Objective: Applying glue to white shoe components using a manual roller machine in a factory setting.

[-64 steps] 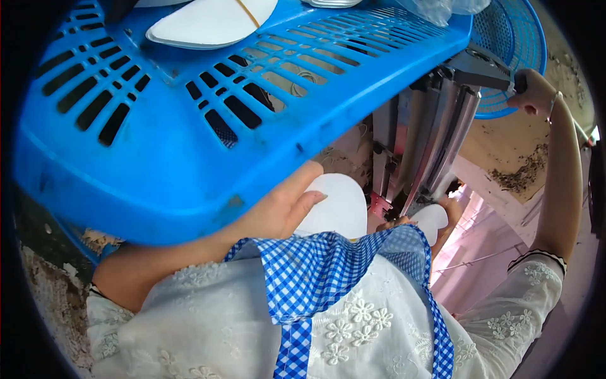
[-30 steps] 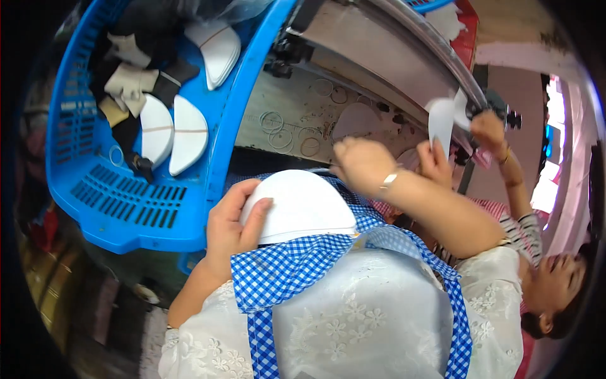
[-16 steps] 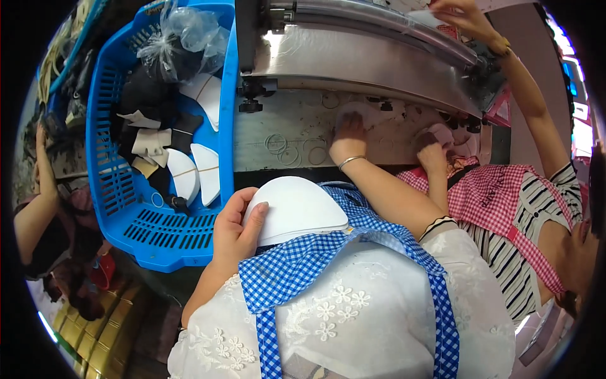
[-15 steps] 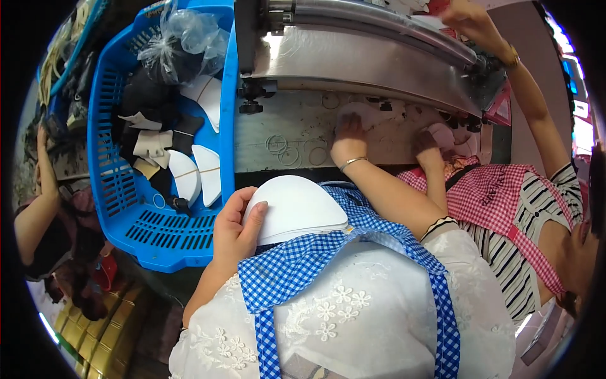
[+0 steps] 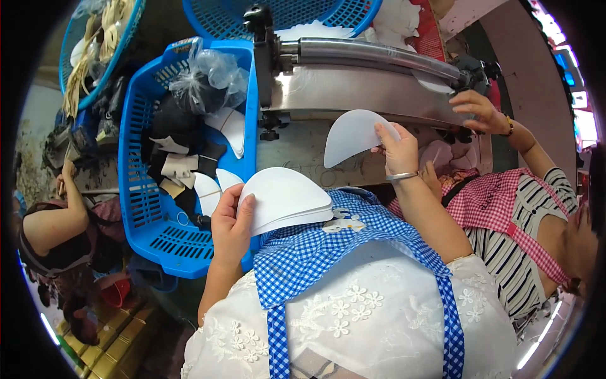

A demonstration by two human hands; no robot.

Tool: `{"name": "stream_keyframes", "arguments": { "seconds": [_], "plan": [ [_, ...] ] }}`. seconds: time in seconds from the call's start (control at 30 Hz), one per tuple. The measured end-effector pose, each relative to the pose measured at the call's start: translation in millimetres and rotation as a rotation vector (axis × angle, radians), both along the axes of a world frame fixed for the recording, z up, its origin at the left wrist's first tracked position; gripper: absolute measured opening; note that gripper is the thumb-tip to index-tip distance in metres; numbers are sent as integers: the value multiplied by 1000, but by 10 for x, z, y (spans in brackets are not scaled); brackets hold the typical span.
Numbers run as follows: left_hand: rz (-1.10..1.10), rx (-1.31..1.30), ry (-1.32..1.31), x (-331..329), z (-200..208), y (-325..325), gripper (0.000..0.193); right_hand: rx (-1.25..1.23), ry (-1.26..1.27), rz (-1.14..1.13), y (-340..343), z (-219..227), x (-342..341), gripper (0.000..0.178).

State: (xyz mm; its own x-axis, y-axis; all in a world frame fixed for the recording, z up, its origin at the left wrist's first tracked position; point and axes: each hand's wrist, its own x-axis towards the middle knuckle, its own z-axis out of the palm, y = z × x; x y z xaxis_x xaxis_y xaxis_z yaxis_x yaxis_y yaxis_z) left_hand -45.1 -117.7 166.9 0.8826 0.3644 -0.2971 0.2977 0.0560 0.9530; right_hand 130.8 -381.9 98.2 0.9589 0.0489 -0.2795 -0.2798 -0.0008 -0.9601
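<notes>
A stack of white curved sheet pieces [image 5: 290, 197] lies over my lap, its left end gripped by my left hand [image 5: 232, 221], thumb on top. My right hand [image 5: 399, 150] is raised in front of the machine and pinches one thin white half-oval piece [image 5: 355, 136] by its right edge. Ahead of both hands stands a roller machine [image 5: 353, 88] with a long metal roller [image 5: 379, 57]. Another white piece [image 5: 432, 81] rests at the right end of the roller, close to a co-worker's hand [image 5: 475, 114].
At my left, a blue plastic basket [image 5: 252, 148] holds banded white pieces, dark scraps and a clear plastic bag [image 5: 221, 76]. Behind the machine is another blue basket [image 5: 365, 22]. A co-worker in a red checked apron [image 5: 480, 208] sits close on my right; another person [image 5: 57, 227] is at far left.
My right hand has risen from the bench surface with a single white piece in it. The co-worker's raised hand has come down nearer the roller. My left hand keeps its stack.
</notes>
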Motion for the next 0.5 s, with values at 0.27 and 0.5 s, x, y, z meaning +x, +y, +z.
{"name": "stream_keyframes", "arguments": {
  "seconds": [0.27,0.5],
  "plan": [
    [-296,-208,86,169,131,-68,26,442,10,17,16,559,47,23],
    [-392,264,-324,831,176,-226,15,481,1,165,78,667,143,23]
  ]
}}
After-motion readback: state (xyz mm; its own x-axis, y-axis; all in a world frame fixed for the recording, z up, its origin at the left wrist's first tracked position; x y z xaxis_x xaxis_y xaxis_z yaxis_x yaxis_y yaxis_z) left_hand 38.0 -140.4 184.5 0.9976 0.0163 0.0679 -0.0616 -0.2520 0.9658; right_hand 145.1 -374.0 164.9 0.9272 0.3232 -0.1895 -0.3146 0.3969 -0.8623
